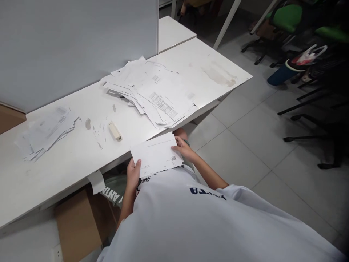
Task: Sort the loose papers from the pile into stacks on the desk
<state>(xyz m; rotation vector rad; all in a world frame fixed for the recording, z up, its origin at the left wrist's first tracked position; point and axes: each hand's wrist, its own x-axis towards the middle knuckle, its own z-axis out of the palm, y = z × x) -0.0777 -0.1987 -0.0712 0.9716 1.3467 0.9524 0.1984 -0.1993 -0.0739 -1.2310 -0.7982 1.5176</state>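
White and scuffed, the desk (191,69) runs from lower left to upper right, with grey floor tiles (245,145) beside it. Nearest, just off the desk's front edge and above the lap, both hands hold a folded sheet of paper (156,154). Its long axis lies almost level, tilted slightly up to the right. The left hand (133,174) pinches the lower left corner, thumb on top; the right hand (182,147) grips the right edge with its fingers closed on it. Farther on, a small cream block (115,130) lies on the desk. Beyond are a big loose pile of papers (152,91) and, left, a smaller pile (46,131), before a grey partition (76,43).
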